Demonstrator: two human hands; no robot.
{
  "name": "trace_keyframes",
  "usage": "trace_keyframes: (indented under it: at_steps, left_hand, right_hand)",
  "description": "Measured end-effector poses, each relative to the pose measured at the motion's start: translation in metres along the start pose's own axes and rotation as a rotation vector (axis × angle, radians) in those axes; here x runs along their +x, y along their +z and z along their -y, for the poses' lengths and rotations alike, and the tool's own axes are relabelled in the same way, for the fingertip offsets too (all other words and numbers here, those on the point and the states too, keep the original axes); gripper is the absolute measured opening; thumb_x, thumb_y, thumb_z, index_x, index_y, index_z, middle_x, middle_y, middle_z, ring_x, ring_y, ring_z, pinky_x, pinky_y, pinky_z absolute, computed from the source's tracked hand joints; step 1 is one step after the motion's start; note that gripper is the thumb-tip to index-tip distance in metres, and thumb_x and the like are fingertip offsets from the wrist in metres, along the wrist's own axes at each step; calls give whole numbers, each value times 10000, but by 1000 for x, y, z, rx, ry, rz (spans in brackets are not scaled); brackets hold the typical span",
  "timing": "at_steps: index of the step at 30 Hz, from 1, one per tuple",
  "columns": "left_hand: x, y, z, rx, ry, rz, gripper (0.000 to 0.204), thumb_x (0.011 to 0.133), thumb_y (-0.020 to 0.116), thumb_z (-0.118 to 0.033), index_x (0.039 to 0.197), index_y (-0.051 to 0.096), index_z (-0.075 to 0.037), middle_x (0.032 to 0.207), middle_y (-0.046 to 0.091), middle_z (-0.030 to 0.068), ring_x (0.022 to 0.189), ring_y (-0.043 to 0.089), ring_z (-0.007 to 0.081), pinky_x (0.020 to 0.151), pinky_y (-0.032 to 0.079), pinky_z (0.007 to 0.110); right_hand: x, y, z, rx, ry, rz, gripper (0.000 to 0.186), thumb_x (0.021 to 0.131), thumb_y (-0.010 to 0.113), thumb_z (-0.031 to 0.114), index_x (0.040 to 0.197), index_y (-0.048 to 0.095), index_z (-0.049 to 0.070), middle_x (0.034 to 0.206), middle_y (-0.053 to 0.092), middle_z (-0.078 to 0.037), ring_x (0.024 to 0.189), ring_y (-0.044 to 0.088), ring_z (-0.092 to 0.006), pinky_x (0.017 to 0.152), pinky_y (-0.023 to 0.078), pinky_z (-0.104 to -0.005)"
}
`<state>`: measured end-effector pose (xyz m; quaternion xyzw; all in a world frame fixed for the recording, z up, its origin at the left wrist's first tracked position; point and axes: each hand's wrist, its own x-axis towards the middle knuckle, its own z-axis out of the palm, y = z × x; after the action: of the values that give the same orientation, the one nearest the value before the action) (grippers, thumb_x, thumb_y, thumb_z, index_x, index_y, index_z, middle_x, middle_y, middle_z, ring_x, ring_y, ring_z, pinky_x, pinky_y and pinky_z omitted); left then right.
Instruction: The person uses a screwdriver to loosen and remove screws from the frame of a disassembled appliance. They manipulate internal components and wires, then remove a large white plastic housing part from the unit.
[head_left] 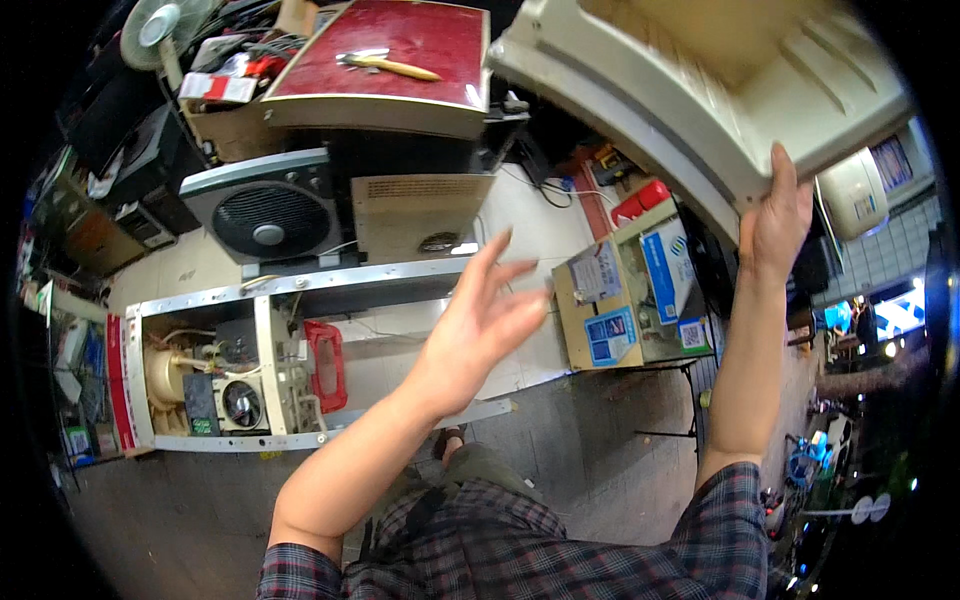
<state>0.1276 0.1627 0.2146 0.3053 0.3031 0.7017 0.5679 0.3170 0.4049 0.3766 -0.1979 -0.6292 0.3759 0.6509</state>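
My right hand [778, 222] grips the lower edge of a large cream plastic housing [700, 110], its fingers wrapped round the rim. The housing is raised and tilted at the upper right, and its hollow inner side shows; its top runs out of view. My left hand [485, 325] is in mid-air in front of me, fingers spread, holding nothing. Below and left of it lies an opened appliance in a long metal frame [215, 440]. Inside the frame are a cream round part [163, 372], a small black fan [242, 403], a green circuit board [201, 421] and a red plastic frame [325, 365].
Beyond the frame stands a grey box fan [262, 215]. A red-topped table [400, 60] carries a yellow-handled tool [400, 68]. A glass-topped counter [590, 345] with blue cards and a red cylinder [640, 203] stands to the right. A pedestal fan [158, 28] and clutter fill the upper left.
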Motion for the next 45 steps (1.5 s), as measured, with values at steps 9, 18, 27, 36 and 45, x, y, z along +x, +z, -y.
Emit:
trace_keyframes:
  at_steps: [9, 18, 27, 36, 45]
  left_hand:
    - [82, 100, 122, -536, -82, 121, 607, 993, 605, -429, 1437, 446, -48, 1399, 570, 128, 1340, 513, 282, 1165, 374, 486]
    - [49, 102, 274, -369, -569, 27, 453, 960, 667, -242, 1314, 516, -2, 1301, 605, 142, 1199, 618, 250, 1028, 539, 429]
    - [1, 84, 351, 290, -1025, 126, 956, 803, 828, -384, 1492, 312, 30, 1434, 469, 216, 1313, 473, 319, 1018, 465, 443]
    - [-41, 64, 360, 468, -642, -195, 478, 971, 659, -240, 1384, 523, -42, 1267, 617, 74, 1044, 589, 159, 799, 536, 315]
    - [-47, 59, 397, 383, -712, -155, 467, 987, 625, -240, 1393, 514, -39, 1266, 619, 79, 1052, 598, 165, 795, 541, 315]
  right_hand:
    - [-116, -205, 56, -477, 32, -136, 411, 984, 619, 77, 1357, 512, -58, 1284, 595, -100, 1155, 555, -156, 1033, 418, -319]
    - [-191, -278, 77, -928, 323, 44, 256, 941, 685, 120, 1121, 624, -51, 978, 685, -109, 923, 627, -167, 837, 497, -311]
    - [-253, -302, 68, -956, 366, 349, 208, 791, 721, 25, 928, 567, 0, 856, 589, -151, 776, 616, -314, 691, 498, -415]
    - [-272, -294, 76, -826, 235, 694, 314, 786, 809, 260, 904, 606, 51, 913, 595, -97, 878, 612, -296, 887, 518, -477]
    - [-332, -333, 41, -96, 604, -239, 887, 931, 591, 591, 1488, 280, -24, 1474, 371, -174, 1400, 360, -289, 1170, 265, -446]
